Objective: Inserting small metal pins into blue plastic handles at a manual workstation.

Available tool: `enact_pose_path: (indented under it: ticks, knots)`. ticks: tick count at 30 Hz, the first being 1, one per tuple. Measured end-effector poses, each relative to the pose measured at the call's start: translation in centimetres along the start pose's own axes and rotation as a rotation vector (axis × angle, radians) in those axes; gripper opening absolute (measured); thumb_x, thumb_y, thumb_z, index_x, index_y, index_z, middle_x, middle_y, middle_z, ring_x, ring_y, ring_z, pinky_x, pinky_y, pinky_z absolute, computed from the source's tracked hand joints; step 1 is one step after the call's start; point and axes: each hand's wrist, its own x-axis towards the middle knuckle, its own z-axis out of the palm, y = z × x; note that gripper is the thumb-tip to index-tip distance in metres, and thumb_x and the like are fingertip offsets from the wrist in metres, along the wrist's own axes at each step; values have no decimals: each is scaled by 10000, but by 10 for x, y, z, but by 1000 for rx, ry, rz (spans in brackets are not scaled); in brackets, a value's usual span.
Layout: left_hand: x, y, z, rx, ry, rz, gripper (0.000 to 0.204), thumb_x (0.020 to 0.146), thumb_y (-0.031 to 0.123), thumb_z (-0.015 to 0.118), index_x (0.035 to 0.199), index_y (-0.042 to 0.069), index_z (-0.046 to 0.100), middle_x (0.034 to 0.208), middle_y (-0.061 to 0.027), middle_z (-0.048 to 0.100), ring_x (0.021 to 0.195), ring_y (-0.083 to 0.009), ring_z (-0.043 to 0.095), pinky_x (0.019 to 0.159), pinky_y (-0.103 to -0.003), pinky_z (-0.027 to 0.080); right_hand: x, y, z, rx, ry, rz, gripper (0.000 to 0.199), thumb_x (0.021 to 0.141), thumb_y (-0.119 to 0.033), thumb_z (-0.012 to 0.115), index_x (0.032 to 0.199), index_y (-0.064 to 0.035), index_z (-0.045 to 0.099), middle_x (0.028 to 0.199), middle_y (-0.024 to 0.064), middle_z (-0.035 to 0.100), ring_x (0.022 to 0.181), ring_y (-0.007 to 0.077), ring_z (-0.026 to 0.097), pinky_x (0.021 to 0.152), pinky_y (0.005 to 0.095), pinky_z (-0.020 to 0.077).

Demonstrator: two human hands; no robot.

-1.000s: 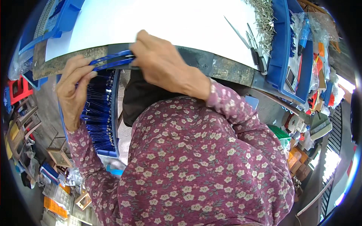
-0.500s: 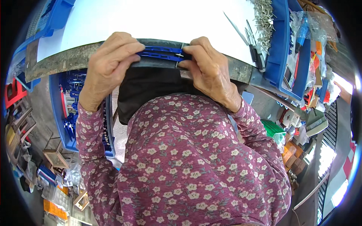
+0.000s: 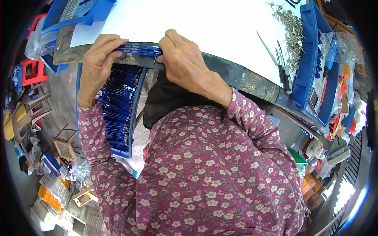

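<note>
Dark blue strips (image 3: 139, 50), cream-flowered plum shirt (image 3: 220, 173), white sheet (image 3: 193, 23), blue bin (image 3: 309, 53)

My left forearm (image 3: 93, 131) stands upright, the left hand (image 3: 98, 61) closed in a pinch; my right forearm (image 3: 254, 118) slants inward, the right hand (image 3: 184, 61) curled and seemingly pinching too, its tips partly hidden.

No text, label, brand, number or sign is legible in the current head view.
</note>
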Motion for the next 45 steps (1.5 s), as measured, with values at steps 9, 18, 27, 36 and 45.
enact_pose_path:
  ticks: [9,18,27,36,45]
  knots:
    - [9,41,42,78,-23,202,316,624,-127,560,921,-19,562,907,-110,535,862,-262,519,736,-328,440,-49,7,-51,-102,-78,70,282,667,-15,654,881,7,472,801,122,452,646,267,496,545,338,413]
    - [22,31,61,-4,-35,253,289,634,-102,568,907,-10,572,896,-100,542,849,-251,521,728,-323,439,-58,6,-63,-94,-23,141,255,657,10,660,858,22,502,770,120,475,586,267,517,499,330,404]
    - [15,12,42,14,6,177,228,697,-64,555,914,0,580,905,-92,538,870,-246,522,730,-317,443,-35,8,-39,-46,-19,87,241,640,0,670,803,12,493,763,106,483,583,247,522,492,321,406]
    - [11,13,38,16,21,161,224,711,-53,554,927,1,578,914,-96,535,873,-247,523,730,-321,444,-32,10,-31,7,29,81,211,642,-8,674,765,13,503,716,101,486,569,230,522,498,306,412]
    - [-4,41,32,202,23,117,252,682,-57,576,928,-1,569,889,-103,527,857,-254,515,730,-332,428,-28,22,-39,64,-44,29,182,669,-21,659,790,8,527,766,84,510,610,223,533,527,308,422]
